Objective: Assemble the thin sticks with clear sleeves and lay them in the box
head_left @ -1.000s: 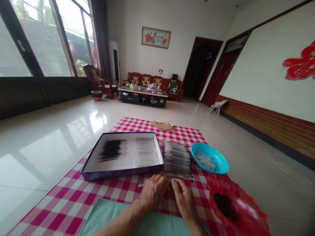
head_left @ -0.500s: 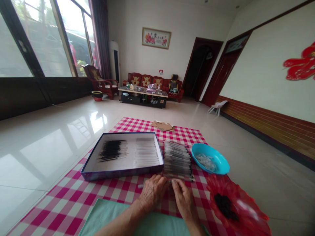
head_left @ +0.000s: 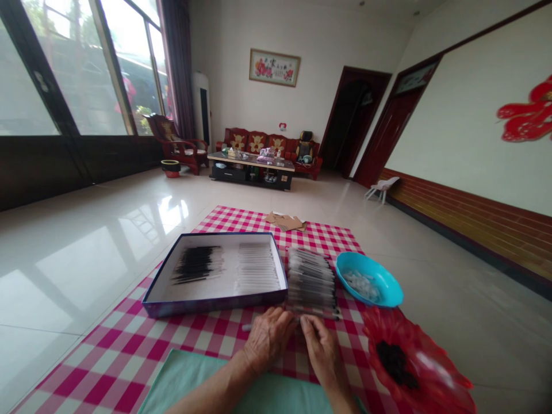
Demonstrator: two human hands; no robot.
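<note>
- left hand (head_left: pixel 269 339): curled narrow at the stack's near end
- right hand (head_left: pixel 321 352): narrow, fingertips at that same edge; any hold on a thin rod cannot be told
- stack of sleeved rods (head_left: pixel 311 280): just ahead of the hands, between box (head_left: pixel 215 306) and blue bowl (head_left: pixel 390 286)

No legible text, label, brand or number appears anywhere in view; the framed floral picture (head_left: pixel 275 68) on the back wall, upper centre of the frame, bears dark characters along its top, but they are too small to read.
</note>
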